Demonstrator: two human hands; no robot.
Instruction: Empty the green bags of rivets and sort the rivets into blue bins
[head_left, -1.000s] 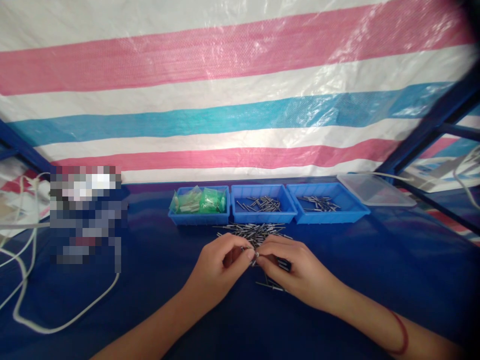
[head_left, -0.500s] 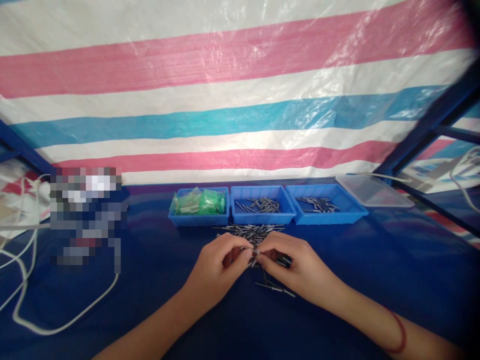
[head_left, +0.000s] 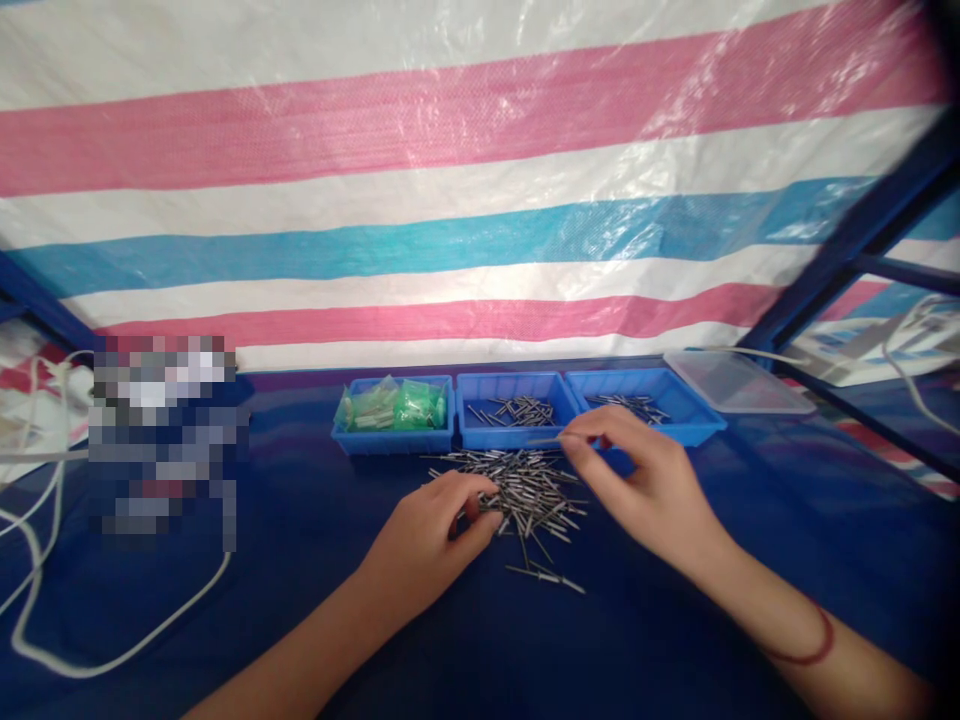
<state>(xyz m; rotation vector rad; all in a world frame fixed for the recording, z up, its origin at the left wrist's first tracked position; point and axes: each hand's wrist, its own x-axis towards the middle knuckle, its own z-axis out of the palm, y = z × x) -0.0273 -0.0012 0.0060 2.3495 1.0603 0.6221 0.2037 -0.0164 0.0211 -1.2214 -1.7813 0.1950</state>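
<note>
A pile of silvery blind rivets [head_left: 536, 490] lies on the dark blue tabletop [head_left: 480, 660]. At the pile's left edge rests my left hand [head_left: 427, 530], thumb and forefinger apart, with nothing seen held between them; its other fingers are partly hidden. My right hand [head_left: 645, 480] is raised at the pile's far right side, pinching one thin rivet [head_left: 544, 441] that points left. This rivet is just in front of the middle blue bin [head_left: 465, 437], which contains several rivets. The right blue bin [head_left: 701, 430], also with rivets, is partly covered by the right hand.
The left blue bin [head_left: 397, 441] holds green plastic packets [head_left: 420, 405]. A clear lid [head_left: 742, 385] lies at the back right. White cables [head_left: 112, 660] curl at the left beside a pixelated area. A striped sheet [head_left: 420, 240] hangs behind.
My hands have parted. The right hand has moved right and away from me, up to the bins with a rivet in its pinch. My left hand has stayed by the pile, its fingertips apart.
</note>
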